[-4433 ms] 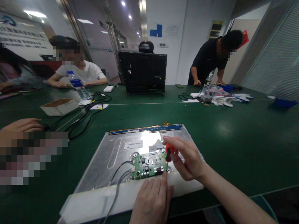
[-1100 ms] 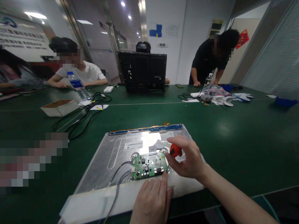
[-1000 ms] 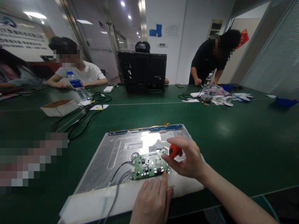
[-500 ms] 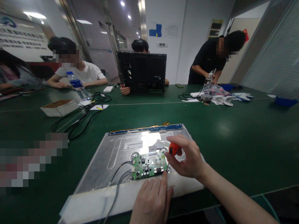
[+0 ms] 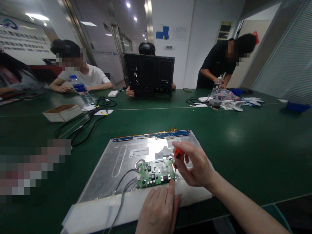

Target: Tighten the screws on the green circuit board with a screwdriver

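Note:
A silvery metal panel (image 5: 102, 172) lies on the green table, with a green circuit board (image 5: 154, 172) on it and a blue strip board (image 5: 151, 135) along its far edge. My right hand (image 5: 195, 162) holds a red and black screwdriver (image 5: 179, 154) between thumb and fingers, its tip down at the board's near right corner. Flat on the panel's near edge rests my left hand (image 5: 158, 206), fingers stretched out, the index fingertip touching by that same corner. Grey and black cables (image 5: 124, 190) run from the board's left side.
An open box (image 5: 62, 113), black cables (image 5: 90, 122) and a water bottle (image 5: 81, 89) are at the left. Across the table a person holds up a black display frame (image 5: 148, 76). Gloves (image 5: 235, 104) and bags lie back right, near a standing person.
The screwdriver handle in my right hand has turned and shifted slightly left and is more upright. My left hand has stayed in place.

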`<control>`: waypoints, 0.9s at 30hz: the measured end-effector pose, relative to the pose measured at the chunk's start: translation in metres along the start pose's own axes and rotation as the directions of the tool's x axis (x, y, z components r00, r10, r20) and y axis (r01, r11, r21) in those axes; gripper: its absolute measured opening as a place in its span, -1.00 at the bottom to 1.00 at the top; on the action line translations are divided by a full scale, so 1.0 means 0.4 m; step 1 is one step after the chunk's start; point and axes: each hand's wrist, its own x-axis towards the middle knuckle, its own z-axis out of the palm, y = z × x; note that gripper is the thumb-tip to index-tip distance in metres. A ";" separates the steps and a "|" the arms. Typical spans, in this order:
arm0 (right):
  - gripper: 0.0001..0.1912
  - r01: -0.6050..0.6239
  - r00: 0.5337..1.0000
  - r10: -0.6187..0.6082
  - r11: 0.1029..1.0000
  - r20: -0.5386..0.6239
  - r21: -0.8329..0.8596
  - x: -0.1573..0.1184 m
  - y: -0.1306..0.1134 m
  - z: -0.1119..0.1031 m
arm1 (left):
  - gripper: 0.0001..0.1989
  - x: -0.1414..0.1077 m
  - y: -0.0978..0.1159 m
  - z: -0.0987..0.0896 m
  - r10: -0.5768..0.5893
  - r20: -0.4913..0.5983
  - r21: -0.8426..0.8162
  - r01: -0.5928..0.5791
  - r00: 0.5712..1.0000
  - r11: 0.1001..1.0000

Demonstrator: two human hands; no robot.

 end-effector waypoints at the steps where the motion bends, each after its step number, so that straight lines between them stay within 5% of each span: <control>1: -0.58 0.009 1.000 -0.009 1.000 -0.008 -0.006 -0.001 0.002 0.003 | -0.62 0.000 0.000 0.000 -0.001 -0.004 0.003 0.001 1.000 1.000; 27: -0.58 0.022 0.999 -0.023 0.999 -0.036 -0.037 -0.003 0.006 0.005 | -0.64 0.001 0.002 0.002 0.000 0.002 -0.021 0.000 1.000 1.000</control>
